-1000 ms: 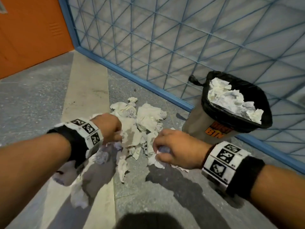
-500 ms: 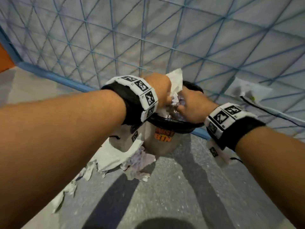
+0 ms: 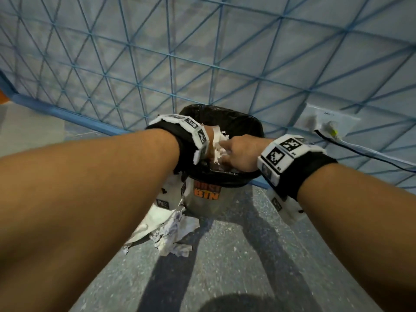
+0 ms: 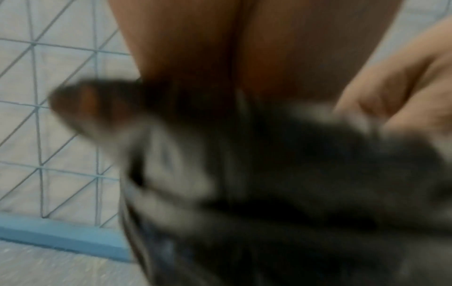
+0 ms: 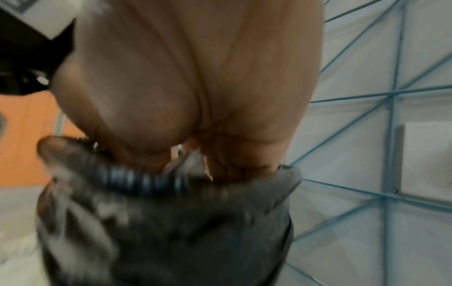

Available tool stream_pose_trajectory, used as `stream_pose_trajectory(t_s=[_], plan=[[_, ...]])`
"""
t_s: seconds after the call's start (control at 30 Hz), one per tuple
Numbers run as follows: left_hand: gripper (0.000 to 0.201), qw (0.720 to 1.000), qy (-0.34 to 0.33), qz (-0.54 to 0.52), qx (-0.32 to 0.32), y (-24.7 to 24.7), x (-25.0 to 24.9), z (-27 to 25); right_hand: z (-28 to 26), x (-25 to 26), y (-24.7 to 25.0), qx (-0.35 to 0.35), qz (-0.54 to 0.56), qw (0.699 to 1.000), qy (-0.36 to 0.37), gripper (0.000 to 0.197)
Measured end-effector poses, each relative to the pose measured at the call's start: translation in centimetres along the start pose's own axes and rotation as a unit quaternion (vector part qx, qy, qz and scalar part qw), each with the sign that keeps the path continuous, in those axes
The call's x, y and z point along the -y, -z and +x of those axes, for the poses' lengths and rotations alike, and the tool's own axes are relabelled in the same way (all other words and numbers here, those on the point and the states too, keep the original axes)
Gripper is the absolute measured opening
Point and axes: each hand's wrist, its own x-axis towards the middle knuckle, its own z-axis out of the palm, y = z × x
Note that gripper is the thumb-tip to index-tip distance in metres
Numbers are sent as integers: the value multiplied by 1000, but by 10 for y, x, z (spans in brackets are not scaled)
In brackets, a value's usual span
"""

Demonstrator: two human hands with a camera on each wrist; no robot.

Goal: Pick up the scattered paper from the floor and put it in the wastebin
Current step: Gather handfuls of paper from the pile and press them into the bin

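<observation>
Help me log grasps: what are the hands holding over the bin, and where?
Both the left hand and right hand hold a wad of crumpled paper between them, over the wastebin. The fingers are hidden; the exact hold cannot be told.

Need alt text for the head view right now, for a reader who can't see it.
Both hands, left hand and right hand, push crumpled paper into a black-lined dustbin standing against a blue lattice partition. More torn paper lies on the grey floor beside the bin.
</observation>
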Motion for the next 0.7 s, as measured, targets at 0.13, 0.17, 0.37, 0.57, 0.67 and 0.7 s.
stream_pose_trajectory(t_s=[0.13,0.17,0.37,0.57,0.67,0.7], plan=[[30,993,-14,-53,-104,30,16,-34,-16,-4,34,-68,49,996,-4,48],[37,989,-12,-67,-130,39,23,-47,-20,-3,43,-87,50,995,-12,48],[46,965,4,-171,-199,46,88,-109,-52,42,61,-245,23,969,4,54],[42,976,96,-180,-79,-61,168,-144,-54,133,-19,-139,47,975,170,36],[50,975,96,-200,-31,-120,173,-147,-27,144,-77,50,-9,992,112,44],[54,975,89,-204,-16,-139,169,-144,-18,142,-92,87,-7,993,74,51]])
